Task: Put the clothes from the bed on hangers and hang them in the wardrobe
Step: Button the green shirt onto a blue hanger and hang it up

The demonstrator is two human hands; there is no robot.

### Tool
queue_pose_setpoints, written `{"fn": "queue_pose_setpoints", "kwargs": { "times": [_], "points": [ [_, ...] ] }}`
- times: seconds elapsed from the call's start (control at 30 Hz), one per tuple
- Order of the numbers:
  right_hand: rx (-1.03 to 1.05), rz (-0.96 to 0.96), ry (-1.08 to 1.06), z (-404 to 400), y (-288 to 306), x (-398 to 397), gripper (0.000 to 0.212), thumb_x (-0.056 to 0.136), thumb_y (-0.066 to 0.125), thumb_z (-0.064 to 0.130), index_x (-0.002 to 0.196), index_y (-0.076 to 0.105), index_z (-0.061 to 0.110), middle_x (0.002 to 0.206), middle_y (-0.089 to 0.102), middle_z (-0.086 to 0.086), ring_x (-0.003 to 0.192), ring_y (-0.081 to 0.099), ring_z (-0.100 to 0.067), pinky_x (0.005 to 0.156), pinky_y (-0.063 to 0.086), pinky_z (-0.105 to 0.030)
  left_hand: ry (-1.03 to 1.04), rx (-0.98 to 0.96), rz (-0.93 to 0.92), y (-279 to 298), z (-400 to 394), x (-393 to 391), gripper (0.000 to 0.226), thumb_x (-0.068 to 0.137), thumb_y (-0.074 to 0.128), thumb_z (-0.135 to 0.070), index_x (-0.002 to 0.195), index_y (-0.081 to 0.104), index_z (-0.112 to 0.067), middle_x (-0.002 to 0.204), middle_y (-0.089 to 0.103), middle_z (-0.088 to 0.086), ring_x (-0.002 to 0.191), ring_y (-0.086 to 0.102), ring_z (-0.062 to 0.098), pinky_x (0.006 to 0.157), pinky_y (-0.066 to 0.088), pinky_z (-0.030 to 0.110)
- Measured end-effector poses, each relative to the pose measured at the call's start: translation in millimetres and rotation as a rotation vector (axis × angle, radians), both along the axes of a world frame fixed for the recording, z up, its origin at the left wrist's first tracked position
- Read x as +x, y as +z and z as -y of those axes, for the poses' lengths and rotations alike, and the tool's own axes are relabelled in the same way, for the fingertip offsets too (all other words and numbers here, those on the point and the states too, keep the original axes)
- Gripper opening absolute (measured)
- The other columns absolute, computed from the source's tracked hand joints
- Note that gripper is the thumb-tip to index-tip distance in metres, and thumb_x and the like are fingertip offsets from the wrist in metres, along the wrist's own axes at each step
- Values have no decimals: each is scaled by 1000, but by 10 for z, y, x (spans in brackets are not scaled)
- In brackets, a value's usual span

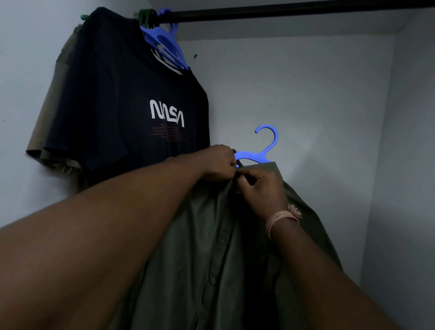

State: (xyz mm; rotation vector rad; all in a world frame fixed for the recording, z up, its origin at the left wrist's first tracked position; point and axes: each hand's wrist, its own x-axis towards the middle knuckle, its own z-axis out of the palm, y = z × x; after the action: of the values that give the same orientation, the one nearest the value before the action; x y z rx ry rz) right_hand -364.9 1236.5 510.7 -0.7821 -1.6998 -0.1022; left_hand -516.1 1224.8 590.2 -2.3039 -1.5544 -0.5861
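Observation:
An olive green button shirt (208, 239) hangs on a blue plastic hanger (264, 148) that I hold up inside the wardrobe, well below the dark rail (293, 9). My left hand (217, 163) grips the shirt's collar and the hanger's left arm. My right hand (260, 189), with a pink thread band on the wrist, pinches the shirt's front edge just below the collar. The two hands touch each other there. The hanger's hook is free in the air.
At the rail's left end hangs a black NASA T-shirt (129, 106) on a blue hanger (164, 45), with an olive garment (49, 112) behind it and green hangers (143, 14) beside. White wardrobe walls (314, 94) close in on the left, back and right.

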Motion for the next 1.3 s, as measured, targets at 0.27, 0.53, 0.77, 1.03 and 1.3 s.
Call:
{"fn": "queue_pose_setpoints", "kwargs": {
  "times": [0.27,0.53,0.77,1.03,1.3],
  "points": [
    [-286,-329,227,-42,75,5,13,85,72,5,86,79,16,80,76,4,78,72,-13,85,60,-39,-2,-15,-93,18,5,-9,24,80,40,-42,60,52,-39,81,46,-7,90,58,26,85,53,48],
    [-257,-510,321,4,42,-59,20,82,73,-6,90,67,11,85,72,5,79,70,-3,80,59,-23,-26,-24,-11,20,-72,-47,29,96,52,-22,70,61,-15,75,52,2,71,53,21,78,55,49],
    [-280,-480,300,-32,74,-141,18,86,67,-5,96,69,10,87,73,1,81,70,-8,82,58,-24,-16,-68,10,-14,-84,-15,34,97,50,-19,63,53,-21,76,49,-2,71,52,20,71,50,40],
    [-114,-258,27,-67,25,-231,23,83,58,-3,96,55,17,86,66,2,78,63,-13,73,51,-27,-62,-240,332,26,-121,63,33,100,57,-34,77,62,-11,73,56,2,61,44,15,57,34,30],
    [-87,-395,44,-22,-3,-326,28,80,59,-7,93,47,15,79,65,1,69,60,-7,62,45,-13,25,-170,381,-48,-264,83,22,95,60,-14,99,72,4,102,72,22,76,55,23,68,43,32]
  ]
}}
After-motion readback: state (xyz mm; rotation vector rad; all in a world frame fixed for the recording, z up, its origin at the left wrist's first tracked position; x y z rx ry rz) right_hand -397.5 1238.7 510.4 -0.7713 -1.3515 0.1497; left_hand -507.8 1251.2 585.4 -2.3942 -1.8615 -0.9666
